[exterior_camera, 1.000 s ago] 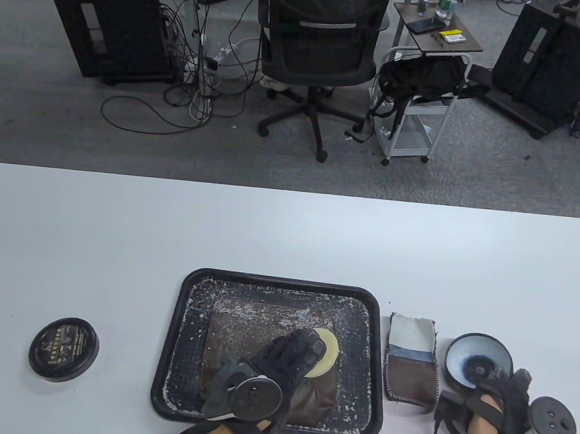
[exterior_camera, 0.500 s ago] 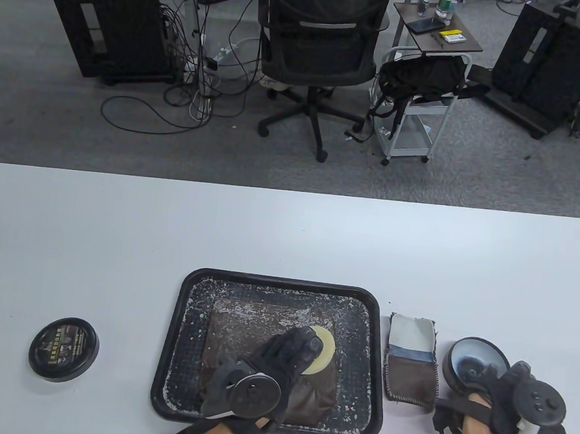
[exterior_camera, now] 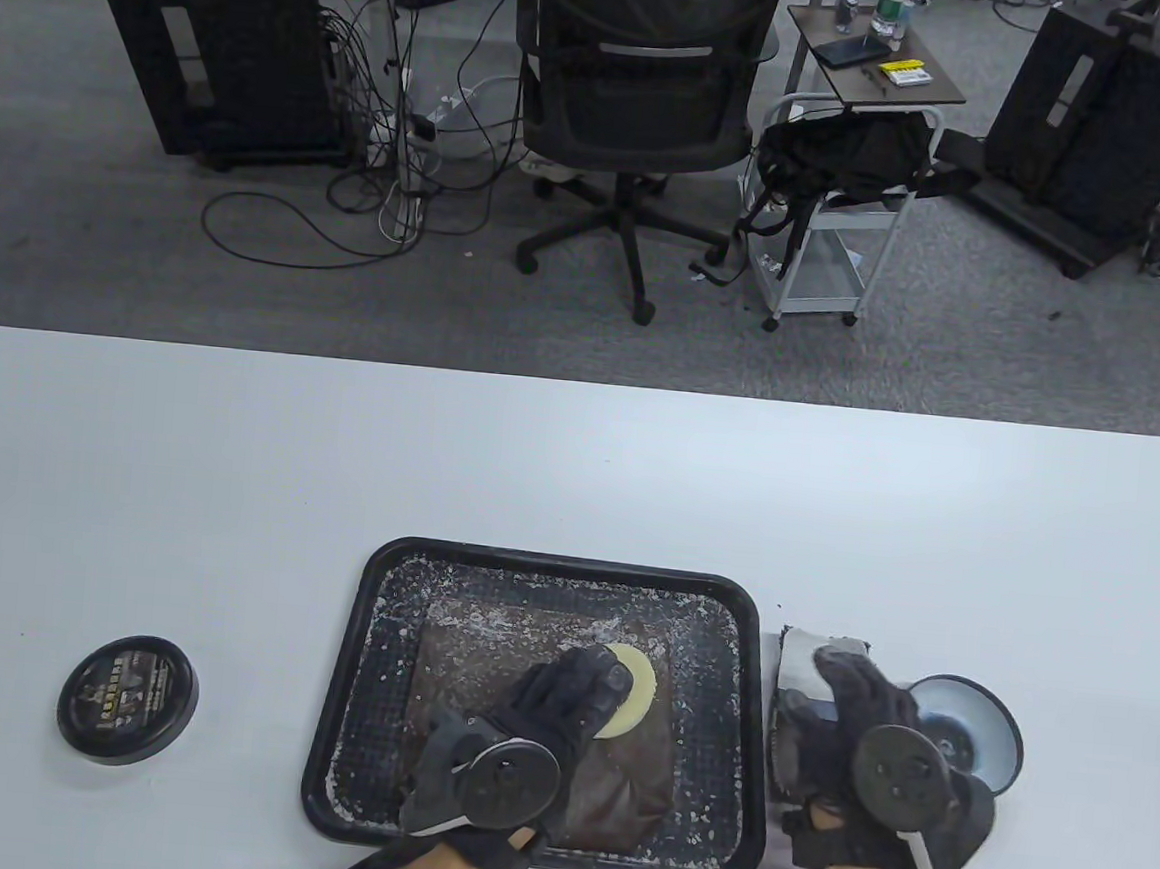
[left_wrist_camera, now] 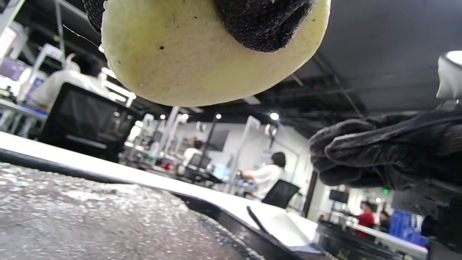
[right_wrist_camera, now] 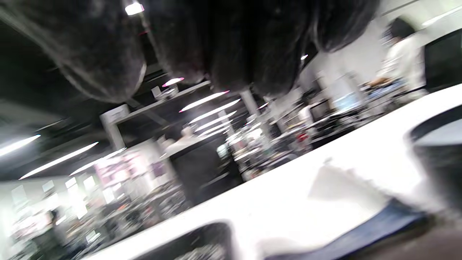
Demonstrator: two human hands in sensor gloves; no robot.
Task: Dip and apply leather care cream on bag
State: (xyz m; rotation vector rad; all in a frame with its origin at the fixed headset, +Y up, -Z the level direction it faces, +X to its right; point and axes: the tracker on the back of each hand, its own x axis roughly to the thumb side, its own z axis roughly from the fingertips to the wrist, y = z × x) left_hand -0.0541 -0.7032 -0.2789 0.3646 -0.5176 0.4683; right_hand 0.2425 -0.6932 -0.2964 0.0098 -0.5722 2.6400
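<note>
A brown leather bag [exterior_camera: 482, 663] lies flat in a black tray [exterior_camera: 373, 579] strewn with pale flecks. My left hand [exterior_camera: 601, 682] grips a round yellow sponge [exterior_camera: 635, 695] and holds it down on the bag. In the left wrist view the sponge [left_wrist_camera: 202, 65] fills the top, with a gloved fingertip [left_wrist_camera: 260, 21] curled round it. My right hand [exterior_camera: 842, 676] lies over a small stitched pouch [exterior_camera: 803, 658] right of the tray, fingers stretched out and holding nothing. The open cream tin [exterior_camera: 973, 731] stands just right of that hand.
The tin's black lid [exterior_camera: 128, 700] lies on the white table [exterior_camera: 577, 474], left of the tray. The right wrist view is blurred: dark fingers [right_wrist_camera: 231, 43] above the pouch [right_wrist_camera: 361, 216] and the tin [right_wrist_camera: 436, 155]. An office chair [exterior_camera: 637, 98] stands beyond the table.
My right hand let go of the cream tin and moved left over the pouch; the tin, tipped half a second ago, sits flat. My left hand slid the sponge slightly left and away.
</note>
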